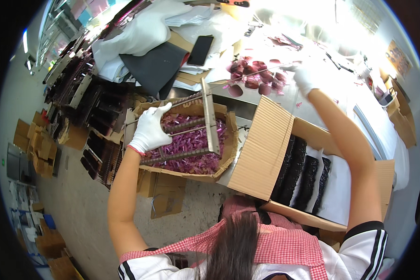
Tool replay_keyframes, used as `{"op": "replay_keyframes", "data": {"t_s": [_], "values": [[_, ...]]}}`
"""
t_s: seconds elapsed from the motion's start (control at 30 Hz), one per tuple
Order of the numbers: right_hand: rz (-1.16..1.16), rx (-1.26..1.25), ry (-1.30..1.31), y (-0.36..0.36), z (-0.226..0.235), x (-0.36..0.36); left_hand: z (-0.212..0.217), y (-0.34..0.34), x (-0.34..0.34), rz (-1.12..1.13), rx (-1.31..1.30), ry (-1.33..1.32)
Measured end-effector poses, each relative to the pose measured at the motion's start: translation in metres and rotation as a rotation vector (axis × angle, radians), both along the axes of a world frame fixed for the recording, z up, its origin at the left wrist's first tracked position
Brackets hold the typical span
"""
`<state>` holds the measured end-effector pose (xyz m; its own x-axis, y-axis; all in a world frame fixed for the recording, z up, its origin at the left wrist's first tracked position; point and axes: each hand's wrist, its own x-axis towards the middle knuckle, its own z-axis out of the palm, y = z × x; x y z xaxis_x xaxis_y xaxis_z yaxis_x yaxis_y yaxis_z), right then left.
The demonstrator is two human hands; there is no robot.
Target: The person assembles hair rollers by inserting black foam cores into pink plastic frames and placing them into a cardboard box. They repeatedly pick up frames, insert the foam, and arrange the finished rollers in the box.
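My left hand [149, 128], in a white glove, is closed around one end of a metal rack [211, 126] with notched bars. The rack is tilted over a cardboard box [225, 163] full of shiny purple-pink strips [182, 156]. My right hand [304, 78], also gloved and blurred, is out over the table at the end of a thin metal rod [270, 68]; its fingers look pinched on it. Beneath the rod lies a loose heap of dark pink tinted lenses [254, 80]. Whether the rod touches the rack is hard to make out.
An open cardboard box [263, 154] holding black wrapped rows [308, 182] and white paper stands below my right arm. A black phone [200, 50], a dark grey sheet [156, 65] and white foam [140, 35] lie at the back. Dark racks [107, 109] crowd the left.
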<state>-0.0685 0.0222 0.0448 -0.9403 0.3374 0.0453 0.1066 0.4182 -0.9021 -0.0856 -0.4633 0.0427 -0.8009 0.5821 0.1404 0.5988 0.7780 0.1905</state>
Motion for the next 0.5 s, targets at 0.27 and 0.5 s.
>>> {"op": "replay_keyframes", "data": {"t_s": [0.27, 0.5], "values": [[-1.153, -0.119, 0.577, 0.32, 0.065, 0.203, -0.009, 0.01, -0.015, -0.195, 0.183, -0.135], [-1.807, 0.482, 0.576, 0.387, 0.088, 0.505, 0.032, 0.063, -0.017, -0.294, 0.486, -0.456]]}}
